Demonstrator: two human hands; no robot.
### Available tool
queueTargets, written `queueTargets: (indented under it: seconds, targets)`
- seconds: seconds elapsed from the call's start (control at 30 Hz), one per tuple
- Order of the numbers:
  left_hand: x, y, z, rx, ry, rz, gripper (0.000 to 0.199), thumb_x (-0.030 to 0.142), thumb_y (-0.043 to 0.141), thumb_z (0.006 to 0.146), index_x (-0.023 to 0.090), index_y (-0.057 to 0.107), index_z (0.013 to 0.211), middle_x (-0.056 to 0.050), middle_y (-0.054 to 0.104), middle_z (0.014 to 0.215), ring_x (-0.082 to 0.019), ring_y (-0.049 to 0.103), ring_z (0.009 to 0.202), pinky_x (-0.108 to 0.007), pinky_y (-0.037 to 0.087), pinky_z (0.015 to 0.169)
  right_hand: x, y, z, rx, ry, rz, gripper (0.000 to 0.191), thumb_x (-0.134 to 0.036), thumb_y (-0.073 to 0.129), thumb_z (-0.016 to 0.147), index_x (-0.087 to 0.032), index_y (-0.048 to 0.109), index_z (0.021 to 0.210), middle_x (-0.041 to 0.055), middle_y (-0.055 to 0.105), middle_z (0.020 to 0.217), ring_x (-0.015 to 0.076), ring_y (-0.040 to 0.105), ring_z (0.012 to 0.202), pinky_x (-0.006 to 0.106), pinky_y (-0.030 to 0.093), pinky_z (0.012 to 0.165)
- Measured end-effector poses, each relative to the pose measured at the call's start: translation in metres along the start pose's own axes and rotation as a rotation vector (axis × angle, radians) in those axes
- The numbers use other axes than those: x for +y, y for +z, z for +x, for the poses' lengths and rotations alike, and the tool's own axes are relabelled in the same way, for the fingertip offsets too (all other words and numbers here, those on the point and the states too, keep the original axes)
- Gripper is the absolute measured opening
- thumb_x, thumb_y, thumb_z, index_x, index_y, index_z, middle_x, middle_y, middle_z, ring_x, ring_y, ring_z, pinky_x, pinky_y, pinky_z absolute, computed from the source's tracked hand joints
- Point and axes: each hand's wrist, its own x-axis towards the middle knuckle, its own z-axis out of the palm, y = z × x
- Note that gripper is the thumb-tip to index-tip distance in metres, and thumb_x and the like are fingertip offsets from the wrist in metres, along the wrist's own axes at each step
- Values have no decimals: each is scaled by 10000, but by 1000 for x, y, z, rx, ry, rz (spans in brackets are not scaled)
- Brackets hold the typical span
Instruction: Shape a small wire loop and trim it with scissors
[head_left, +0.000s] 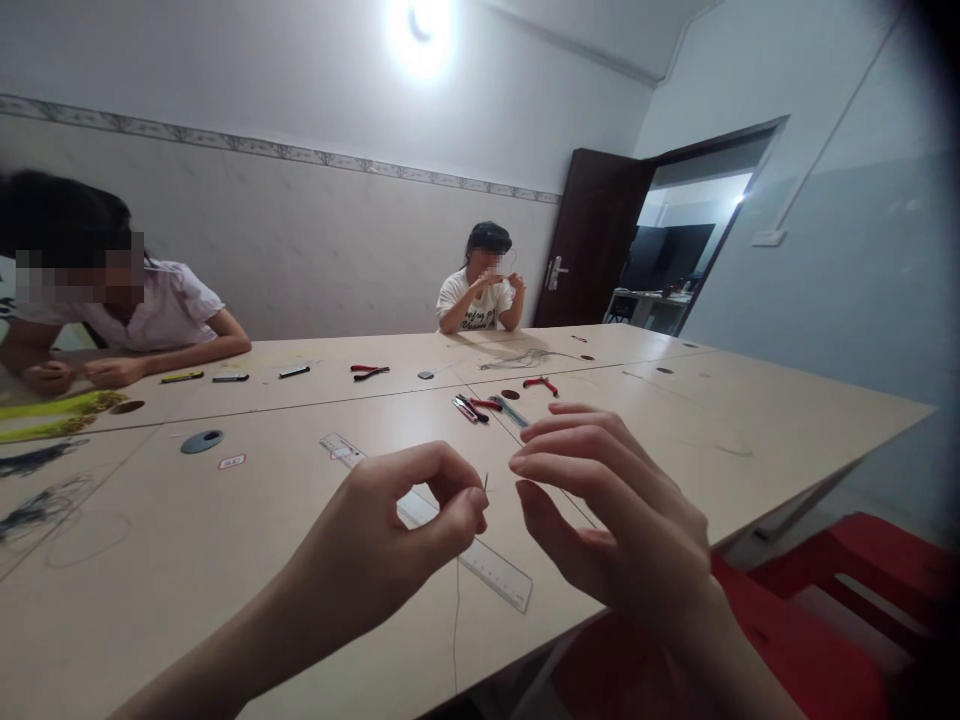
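Thin wire [486, 483] pinched btwn thumb & index of L hand [367, 530], tip poking up just above fingertips, over clear ruler [499, 577] lying flat on tabletop [247, 560]. R hand [637, 530] just beside wire tip, fingers spread & curved, thumb apart. Farther back on tabletop: red-handled pliers [541, 385] nr a round brown hole [510, 394]; red stool [802, 625] beside table edge, R side.

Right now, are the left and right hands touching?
Apart. The head view shows tabletop in the gap between the left hand and the right hand.
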Motion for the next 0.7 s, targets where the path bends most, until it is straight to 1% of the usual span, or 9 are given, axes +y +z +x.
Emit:
queueTargets:
  seconds: [0.07,0.17,0.27,0.4,0.53,0.7]
  targets:
    - [0,-1,-1,-6,3,-1,161,185,570,818,224,633,675,71,650,619,-87,584,601,-133,440,468,0,0,0,4,6,37,127,-31,635,825,-107,610,924,60,659,814,158,624,842,376,533,849]
    - [0,0,-1,-11,-3,-10,166,187,569,820,221,634,671,66,649,617,-89,588,605,-140,442,480,-2,1,-1,-16,-2,67,167,-9,665,807,-101,632,943,51,665,826,150,633,870,385,521,913]
    - [0,0,0,-33,-10,-45,168,185,570,821,218,643,674,64,663,620,-86,594,607,-144,458,516,-3,2,-2,-25,-13,65,204,15,692,780,-101,653,944,52,673,838,154,635,902,411,505,965]
    - [1,-1,0,-48,-10,-79,165,182,572,825,209,642,677,62,662,615,-82,591,603,-147,465,545,-1,3,-5,-54,-15,74,313,62,700,740,-114,661,997,41,671,884,162,626,941,455,471,1019]
    - [0,-2,-1,-54,-25,-87,160,175,571,826,211,642,687,63,662,627,-82,589,611,-145,455,532,-1,3,-5,-59,-30,55,262,46,691,758,-116,660,962,32,665,869,156,626,914,452,460,1031]
    - [-1,-1,-1,-50,-3,-68,162,166,571,819,212,627,674,69,652,622,-79,582,611,-147,457,549,-3,3,-3,-56,-53,28,164,2,680,790,-111,635,901,42,659,837,167,631,887,462,475,1005]
